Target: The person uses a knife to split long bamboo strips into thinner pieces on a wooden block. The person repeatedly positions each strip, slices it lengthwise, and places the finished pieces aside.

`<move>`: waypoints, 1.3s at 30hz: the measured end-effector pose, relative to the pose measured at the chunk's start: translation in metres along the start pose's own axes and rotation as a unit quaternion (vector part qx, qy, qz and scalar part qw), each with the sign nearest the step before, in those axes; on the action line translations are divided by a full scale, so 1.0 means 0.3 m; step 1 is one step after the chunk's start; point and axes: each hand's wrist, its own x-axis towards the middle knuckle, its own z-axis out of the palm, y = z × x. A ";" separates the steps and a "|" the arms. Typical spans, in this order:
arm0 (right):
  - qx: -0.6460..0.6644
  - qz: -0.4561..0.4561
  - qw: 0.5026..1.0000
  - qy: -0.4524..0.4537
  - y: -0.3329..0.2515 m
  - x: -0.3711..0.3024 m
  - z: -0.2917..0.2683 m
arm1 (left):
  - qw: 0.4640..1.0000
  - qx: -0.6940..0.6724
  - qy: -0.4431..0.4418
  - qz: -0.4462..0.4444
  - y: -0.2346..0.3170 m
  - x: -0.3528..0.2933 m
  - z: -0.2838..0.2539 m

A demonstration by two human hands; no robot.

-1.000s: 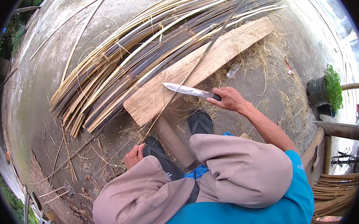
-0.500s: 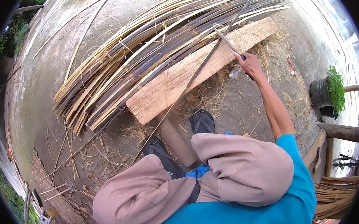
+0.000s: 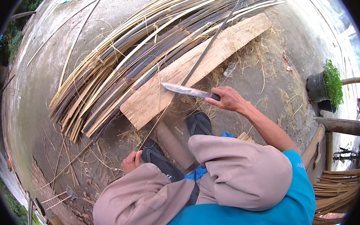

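Note:
My right hand [image 3: 230,99] is closed around the dark handle of a knife [image 3: 187,91]. The blade points left and crosses over a long dark bamboo strip [image 3: 200,59]. That strip slants from the far pile across a wooden plank [image 3: 162,89] toward my left foot. At its near end, beside my left knee, my left hand [image 3: 131,162] is closed with thumb and finger on the strip; my knee partly hides this hand.
A large pile of split bamboo strips [image 3: 116,75] lies beyond the plank. A post [image 3: 173,141] runs under the plank between my sandalled feet. Thin shavings [image 3: 216,91] litter the ground. A potted plant [image 3: 333,84] stands at right, above a wooden rail [image 3: 341,126].
My right hand has brought the knife back nearer and to the left from the plank's far end. My left hand has come into view at the strip's near end.

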 end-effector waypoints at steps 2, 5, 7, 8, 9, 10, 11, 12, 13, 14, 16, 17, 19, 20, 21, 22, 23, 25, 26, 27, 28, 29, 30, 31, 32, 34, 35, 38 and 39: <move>0.092 0.252 0.960 0.077 0.142 0.039 -0.140 | 1.000 -0.004 0.022 -0.001 -0.020 -0.050 -0.021; -0.028 0.225 0.969 0.102 0.239 0.076 -0.207 | 0.999 0.033 0.039 0.019 0.031 -0.059 -0.012; -0.006 0.149 0.988 0.038 0.091 0.091 -0.110 | 0.998 0.059 0.033 0.002 -0.016 -0.078 -0.020; -0.044 0.002 0.999 0.021 0.061 0.078 -0.058 | 0.997 0.073 0.030 -0.003 -0.039 -0.077 -0.024; -0.048 -0.008 0.999 0.022 0.075 0.087 -0.046 | 0.995 0.094 0.025 -0.007 -0.060 -0.089 -0.030; -0.054 -0.017 0.998 0.023 0.109 0.094 -0.057 | 0.996 0.089 0.020 -0.012 -0.077 -0.097 -0.033; -0.061 -0.026 0.998 0.024 0.147 0.107 -0.077 | 0.996 0.084 0.014 -0.018 -0.096 -0.113 -0.044; -0.039 0.146 0.988 0.040 0.224 0.132 -0.135 | 0.998 0.058 0.012 -0.028 -0.107 -0.126 -0.047; -0.028 0.219 0.966 0.132 0.361 0.127 -0.206 | 0.999 -0.004 0.013 -0.035 -0.108 -0.121 -0.043; -0.013 0.288 0.932 0.221 0.454 0.114 -0.240 | 0.996 -0.078 0.019 -0.043 -0.110 -0.113 -0.028; 0.054 0.300 0.926 0.224 0.368 0.149 -0.197 | 0.980 -0.190 0.036 -0.045 -0.096 -0.111 -0.011; 0.085 0.307 0.921 0.226 0.303 0.159 -0.166 | 0.979 -0.198 0.032 -0.034 -0.071 -0.090 0.003; 0.145 0.283 0.937 0.147 0.191 0.113 -0.024 | 0.994 -0.101 -0.006 0.040 0.077 -0.003 0.023; 0.139 0.249 0.949 0.137 0.124 0.074 0.074 | 0.995 -0.094 -0.001 0.042 0.145 0.038 0.034; 0.165 0.196 0.961 0.106 -0.014 0.040 0.139 | 0.996 -0.087 0.008 0.036 0.194 0.061 0.048; 0.139 0.170 0.975 0.043 -0.112 -0.005 0.185 | 0.996 -0.081 0.014 0.037 0.240 0.095 0.061; 0.130 0.089 0.987 0.038 -0.215 -0.061 0.231 | 0.995 -0.092 0.007 0.035 0.262 0.114 0.066; 0.103 0.008 0.994 0.035 -0.272 -0.103 0.270 | 0.994 -0.110 -0.009 0.028 0.275 0.129 0.067; 0.086 0.006 0.996 0.036 -0.262 -0.108 0.274 | 0.991 -0.131 -0.012 0.019 0.257 0.121 0.064; 0.058 0.012 0.997 0.040 -0.241 -0.129 0.248 | 0.987 -0.159 -0.022 0.016 0.248 0.120 0.070; 0.086 0.104 0.989 0.066 -0.159 -0.083 0.194 | 0.982 -0.186 -0.026 0.015 0.255 0.124 0.071; 0.085 0.115 0.987 0.073 -0.136 -0.074 0.189 | 0.984 -0.177 -0.029 0.016 0.262 0.138 0.073; 0.086 0.125 0.985 0.077 -0.141 -0.056 0.181 | 0.986 -0.166 -0.031 0.015 0.277 0.160 0.069; 0.086 0.135 0.984 0.082 -0.152 -0.043 0.177 | 0.987 -0.155 -0.032 0.014 0.291 0.169 0.064; 0.123 0.173 0.976 0.041 -0.191 -0.067 0.186 | 0.987 -0.156 -0.035 0.009 0.304 0.160 0.056; 0.061 -0.002 0.998 0.029 -0.201 -0.110 0.207 | 0.988 -0.148 -0.037 -0.002 0.319 0.148 0.010; 0.030 -0.088 0.995 0.023 -0.194 -0.130 0.211 | 0.988 -0.153 -0.031 -0.001 0.293 0.143 0.004; 0.148 0.292 0.933 0.152 0.066 -0.024 0.095 | 0.989 -0.141 -0.033 -0.002 0.275 0.100 0.015; 0.122 0.280 0.941 0.146 0.066 0.004 0.082 | 0.989 -0.145 -0.019 0.008 0.261 0.091 0.024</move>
